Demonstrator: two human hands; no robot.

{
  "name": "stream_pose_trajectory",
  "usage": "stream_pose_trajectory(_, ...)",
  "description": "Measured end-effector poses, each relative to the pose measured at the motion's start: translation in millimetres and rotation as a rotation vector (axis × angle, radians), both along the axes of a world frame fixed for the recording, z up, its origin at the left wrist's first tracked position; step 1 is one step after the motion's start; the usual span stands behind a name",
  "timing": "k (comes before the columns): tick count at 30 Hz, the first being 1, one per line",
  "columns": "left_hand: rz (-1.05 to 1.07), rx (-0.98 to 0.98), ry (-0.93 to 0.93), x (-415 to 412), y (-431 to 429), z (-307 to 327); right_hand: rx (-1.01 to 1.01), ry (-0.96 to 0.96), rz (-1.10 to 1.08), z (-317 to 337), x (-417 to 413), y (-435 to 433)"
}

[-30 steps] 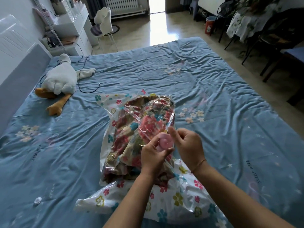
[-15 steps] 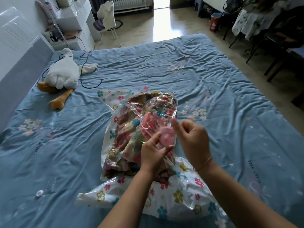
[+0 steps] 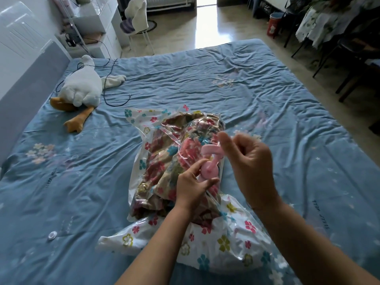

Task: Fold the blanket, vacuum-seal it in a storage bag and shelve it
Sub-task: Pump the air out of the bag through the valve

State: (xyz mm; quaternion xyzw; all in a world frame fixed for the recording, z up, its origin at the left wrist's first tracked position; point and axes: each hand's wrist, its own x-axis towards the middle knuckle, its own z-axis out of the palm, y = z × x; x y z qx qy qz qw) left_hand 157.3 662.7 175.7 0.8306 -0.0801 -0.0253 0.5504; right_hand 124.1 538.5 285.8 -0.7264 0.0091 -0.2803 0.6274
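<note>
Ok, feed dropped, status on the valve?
Left hand pinches pink valve; right hand curled beside its raised cap, grip unclear. Blanket inside bag. Nothing blocking.

The storage bag [image 3: 224, 243] lies on the bed [image 3: 205, 79] with the blanket [image 3: 164, 167] inside it, under both grips. The valve [image 3: 209, 170] sits on the bag's upper face. The left grip [image 3: 193, 186] pinches it from the near side. The right grip [image 3: 248, 159] hangs just right of the valve, above the bag; whether it touches cannot be told. Far left of the left grip and beyond it, a plush goose [image 3: 82, 87] lies on the bed by the headboard [image 3: 26, 87], a cable [image 3: 107, 95] just beside it. Left of that grip and nearer, a small disc [image 3: 52, 235] lies on the bed. A chair [image 3: 136, 17] stands on the floor beyond the bed.
</note>
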Motion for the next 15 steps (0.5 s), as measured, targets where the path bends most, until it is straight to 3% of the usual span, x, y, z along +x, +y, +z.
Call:
stream_pose_trajectory(3,-0.008,0.034,-0.009,-1.5,-0.6,1.5,-0.107,-0.061,-0.084,-14.5,-4.6,2.9)
stream_pose_trajectory(6,-0.024,0.02,-0.005,-8.0,-4.6,-0.3,-0.348,0.35,-0.068,-70.5,-0.3,-3.4)
stream_pose_trajectory(8,-0.019,-0.008,0.002,-9.4,-5.6,-0.9,-0.403,0.458,-0.085,-80.8,4.7,-6.7)
stream_pose_trajectory(13,-0.01,0.017,-0.031,0.3,0.1,0.5,-0.108,-0.114,-0.121,-3.2,-5.3,2.8)
stream_pose_trajectory(15,0.009,0.021,-0.03,-1.8,0.6,-0.1,-0.168,-0.176,-0.159,-8.0,-8.4,6.2)
